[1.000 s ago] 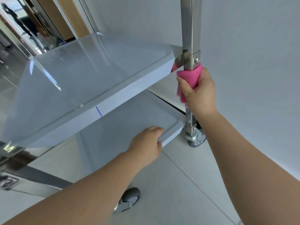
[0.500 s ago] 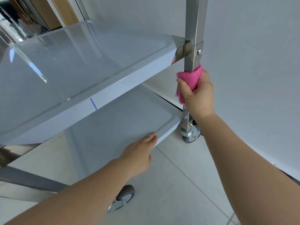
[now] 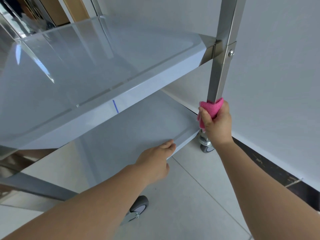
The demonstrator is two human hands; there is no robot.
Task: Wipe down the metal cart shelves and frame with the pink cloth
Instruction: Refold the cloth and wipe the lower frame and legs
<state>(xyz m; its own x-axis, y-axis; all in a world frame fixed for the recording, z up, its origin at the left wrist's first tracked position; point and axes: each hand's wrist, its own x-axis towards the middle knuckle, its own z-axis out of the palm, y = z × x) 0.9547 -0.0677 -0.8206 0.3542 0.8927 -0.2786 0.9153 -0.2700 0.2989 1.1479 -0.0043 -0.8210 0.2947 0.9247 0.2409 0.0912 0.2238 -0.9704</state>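
Note:
The metal cart has an upper shelf (image 3: 97,66) and a lower shelf (image 3: 135,129), joined at the right by a square steel post (image 3: 220,73). My right hand (image 3: 217,123) is closed around the pink cloth (image 3: 212,108), which wraps the post low down, just above the lower shelf's corner. My left hand (image 3: 155,161) grips the front edge of the lower shelf, fingers curled over the rim.
A white wall (image 3: 277,66) stands close behind the post, with a dark baseboard (image 3: 270,168) along the tiled floor. One caster (image 3: 206,146) sits under the post and another caster (image 3: 138,207) under the near side. A steel frame bar (image 3: 34,186) crosses at lower left.
My right hand has slid the pink cloth down the post, from just under the upper shelf bracket to near the lower shelf. My left hand stays on the lower shelf edge.

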